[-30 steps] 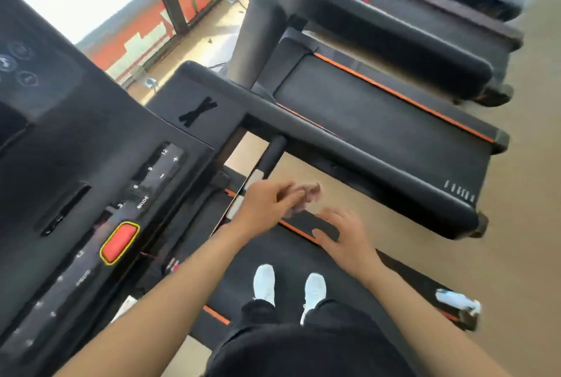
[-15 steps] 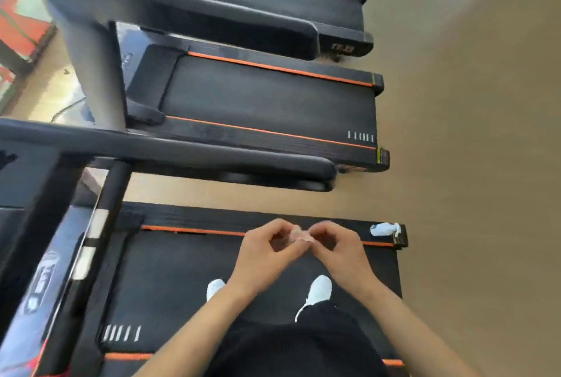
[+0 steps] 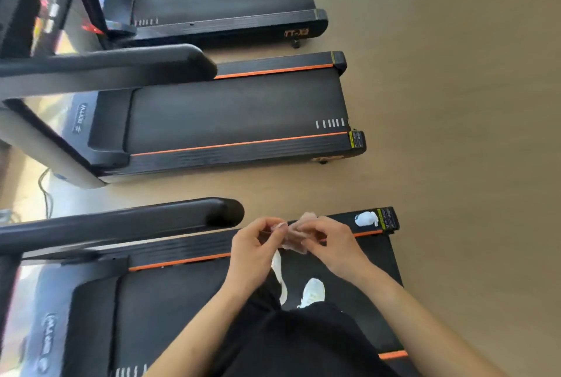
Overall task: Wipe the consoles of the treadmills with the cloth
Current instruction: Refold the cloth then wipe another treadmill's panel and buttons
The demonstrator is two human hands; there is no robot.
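A small pale pink cloth (image 3: 294,237) is bunched between both hands above the belt of the treadmill (image 3: 170,310) I stand on. My left hand (image 3: 256,250) pinches its left edge with curled fingers. My right hand (image 3: 329,243) grips its right side. No console is in view; only the black handrail (image 3: 121,223) of this treadmill shows to the left of my hands.
A white crumpled object (image 3: 365,219) lies on the rear corner of my treadmill. A second treadmill (image 3: 236,112) and a third (image 3: 224,0) stand side by side beyond it. Tan floor (image 3: 455,103) stretches to the right. A cable (image 3: 45,191) lies at the left.
My view has swung away from the console toward the treadmill decks and floor. Both hands came together on the cloth and are now pulling it apart slightly.
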